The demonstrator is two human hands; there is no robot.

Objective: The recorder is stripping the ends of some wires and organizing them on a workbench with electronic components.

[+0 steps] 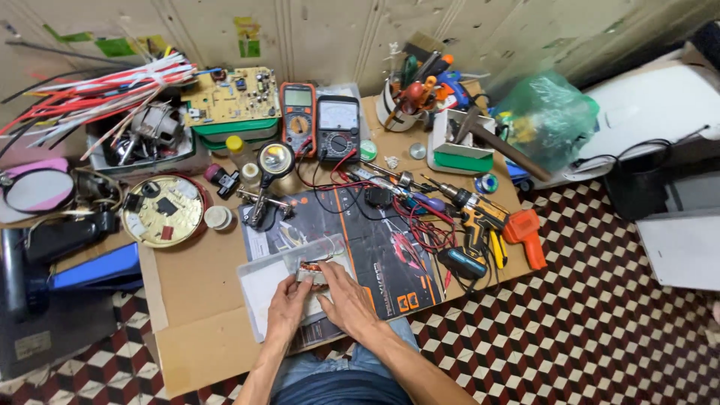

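Seen from above, a person's left hand (287, 306) and right hand (346, 300) meet over a clear plastic box (294, 286) at the cluttered bench's (196, 283) near edge, fingers pinched on a small coppery part (310, 267) above it, work apparently mid-way.

Bare cardboard (199, 300) left of the hands; red leads (420, 232) and cordless drill (480, 221) crowding right.

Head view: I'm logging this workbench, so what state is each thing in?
Clear plastic box: open, lid raised.
Left hand: on the box, fingers at a small part.
Right hand: resting over the box, fingers at the same part.
Orange meter: propped upright, screen blank.
Black meter: propped upright, leads attached.
Yellow drill: lying on its side.
Round tin: open, parts inside.
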